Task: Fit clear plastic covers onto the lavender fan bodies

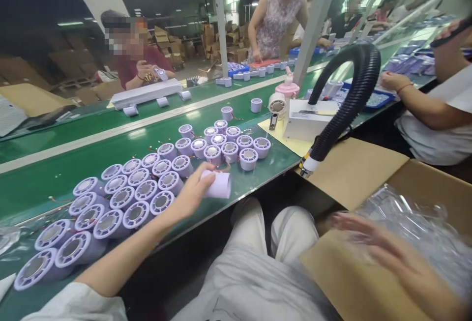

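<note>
My left hand [193, 188] is closed around a lilac plastic cylinder [219, 185], tilted on its side above the front edge of the green bench. Thin wires show near its back end. Beside and behind that hand stand many similar lilac cylinders [138, 214], each topped by a slotted ring around a round metallic disc. My right hand [372, 237] is smeared by motion over an open cardboard box [431, 183]. Clear plastic pieces [409, 218] fill the box. A transparent glint lies by the right fingers, but I cannot make out whether they grip anything.
A black corrugated hose [363, 80] arches from a white box-shaped unit [306, 117] over the bench edge. A pink-topped container [287, 90] stands behind that. The green bench [92, 139] runs left to right. Co-workers sit or stand across it and at the right.
</note>
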Demonstrator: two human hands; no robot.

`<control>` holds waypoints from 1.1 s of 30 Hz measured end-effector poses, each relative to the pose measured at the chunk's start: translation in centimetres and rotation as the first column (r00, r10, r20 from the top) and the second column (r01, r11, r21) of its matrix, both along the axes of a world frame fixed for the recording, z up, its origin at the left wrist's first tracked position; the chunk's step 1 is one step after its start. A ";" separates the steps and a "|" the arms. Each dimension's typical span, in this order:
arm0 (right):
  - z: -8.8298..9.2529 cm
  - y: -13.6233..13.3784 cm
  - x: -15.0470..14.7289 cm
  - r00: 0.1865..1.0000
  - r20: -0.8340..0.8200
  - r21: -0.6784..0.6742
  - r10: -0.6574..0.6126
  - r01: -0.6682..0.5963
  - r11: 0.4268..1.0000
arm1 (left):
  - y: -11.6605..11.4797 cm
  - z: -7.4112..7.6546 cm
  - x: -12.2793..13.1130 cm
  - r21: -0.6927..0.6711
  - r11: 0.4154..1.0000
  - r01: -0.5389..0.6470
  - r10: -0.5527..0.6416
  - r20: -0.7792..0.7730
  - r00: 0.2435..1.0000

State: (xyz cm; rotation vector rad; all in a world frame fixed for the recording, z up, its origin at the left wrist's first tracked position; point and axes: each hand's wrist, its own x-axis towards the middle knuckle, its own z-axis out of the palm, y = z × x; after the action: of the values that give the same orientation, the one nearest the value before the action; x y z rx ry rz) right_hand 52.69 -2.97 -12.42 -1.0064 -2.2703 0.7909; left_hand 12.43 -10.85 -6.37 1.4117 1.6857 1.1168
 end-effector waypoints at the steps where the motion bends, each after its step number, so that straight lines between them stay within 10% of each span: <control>1: 0.8 -1.1 -2.1 0.996 0.036 0.016 0.088 -0.088 0.996 | 0.0 -1.0 1.6 -0.110 0.992 0.060 -0.027 0.279 0.960; 5: 2.4 -3.6 -8.5 0.976 0.146 0.267 0.163 -0.198 0.943 | 0.2 -4.8 6.5 -0.316 0.854 0.414 -0.040 0.754 0.656; 8: 2.4 -3.4 -10.1 0.953 0.277 0.284 0.120 -0.200 0.938 | 0.3 -5.4 8.1 -0.245 0.843 0.479 -0.240 0.626 0.742; 11: 2.2 -2.8 -10.1 0.937 0.304 0.151 0.173 -0.227 0.962 | 0.2 -4.7 8.5 -0.077 0.867 0.492 -0.473 0.183 0.862; 15: 2.0 -2.5 -9.7 0.954 0.209 0.031 0.216 -0.228 0.973 | 0.1 -4.4 9.0 0.026 0.884 0.468 -0.461 -0.134 0.878; 28: 2.7 -2.4 -9.7 0.932 -0.341 -0.520 -0.123 -0.078 0.850 | -0.1 -7.1 9.1 0.080 0.851 0.519 -0.524 0.052 0.850; 33: 1.9 -2.3 -8.6 0.937 -0.328 -0.353 0.119 -0.239 0.905 | -0.6 -6.7 9.5 0.042 0.886 0.461 -0.433 0.427 0.794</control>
State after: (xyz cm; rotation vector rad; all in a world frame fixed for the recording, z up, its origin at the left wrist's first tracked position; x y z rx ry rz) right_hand 44.06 -5.28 -10.56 -0.7746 -2.0008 1.4177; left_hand 21.91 -11.42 -13.09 1.3132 0.9956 0.9916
